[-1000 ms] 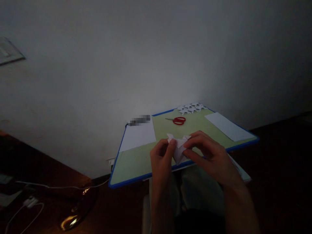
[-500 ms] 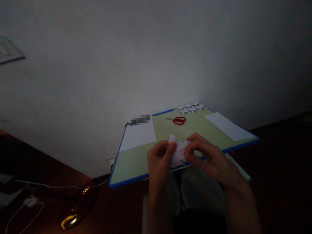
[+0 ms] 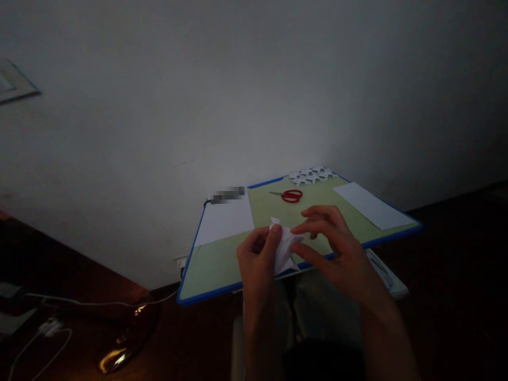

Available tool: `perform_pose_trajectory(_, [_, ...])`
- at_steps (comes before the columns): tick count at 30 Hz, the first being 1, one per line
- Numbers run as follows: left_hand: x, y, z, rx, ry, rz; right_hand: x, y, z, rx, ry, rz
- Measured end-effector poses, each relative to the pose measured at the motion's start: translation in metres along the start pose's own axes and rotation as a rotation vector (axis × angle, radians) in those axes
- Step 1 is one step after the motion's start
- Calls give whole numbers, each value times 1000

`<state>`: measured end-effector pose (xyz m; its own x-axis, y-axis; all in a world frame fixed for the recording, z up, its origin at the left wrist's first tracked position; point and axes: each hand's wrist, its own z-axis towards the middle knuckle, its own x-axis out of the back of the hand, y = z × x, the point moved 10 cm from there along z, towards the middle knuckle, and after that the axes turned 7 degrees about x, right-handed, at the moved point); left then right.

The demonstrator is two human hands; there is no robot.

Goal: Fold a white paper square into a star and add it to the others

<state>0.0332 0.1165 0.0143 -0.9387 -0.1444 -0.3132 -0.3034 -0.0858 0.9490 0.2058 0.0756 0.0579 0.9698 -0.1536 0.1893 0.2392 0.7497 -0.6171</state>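
A small folded white paper piece (image 3: 283, 248) is held above the near edge of a green board with a blue rim (image 3: 222, 262). My left hand (image 3: 257, 259) pinches the paper's left side between thumb and fingers. My right hand (image 3: 335, 248) touches its right side with the thumb and a fingertip, the other fingers raised and spread. Both hands are over my lap in dim light.
On the board lie red-handled scissors (image 3: 291, 196), a white sheet (image 3: 226, 221) at the left, a white strip (image 3: 371, 211) at the right and several small folded paper pieces (image 3: 311, 175) at the far edge. Cables (image 3: 51, 328) and a shiny object (image 3: 119, 354) lie on the dark floor, left.
The paper piece has been folded narrower and turned more upright. My right hand's fingers have lifted and spread from a closed pinch; my left hand has kept its hold.
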Motion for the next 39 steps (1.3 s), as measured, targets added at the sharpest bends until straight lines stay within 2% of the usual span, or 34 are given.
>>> perform_pose_trajectory(3, [1, -1, 0, 4, 13, -7, 8, -3, -1, 52, 11, -27])
perform_pose_trajectory(10, [0, -6, 3, 44, -6, 6, 0, 17, -5, -94, -160, 24])
perform_pose_trajectory(15, [-3, -3, 1, 40, -29, 41, 3, 20, 0, -132, -97, 20])
perform_pose_trajectory(20, [-4, 0, -1, 42, -27, 18, 8, 1, 5, 13, -50, -36])
perform_pose_trajectory(27, [-4, 1, -1, 35, -28, 5, 6, -17, 2, 220, -86, -118])
perform_pose_trajectory(34, [-4, -2, 0, 36, -55, 66, 7, -16, -1, 269, -127, -171])
perform_pose_trajectory(39, [-2, -3, 0, 19, -52, 83, 12, -13, -3, 267, -76, -193])
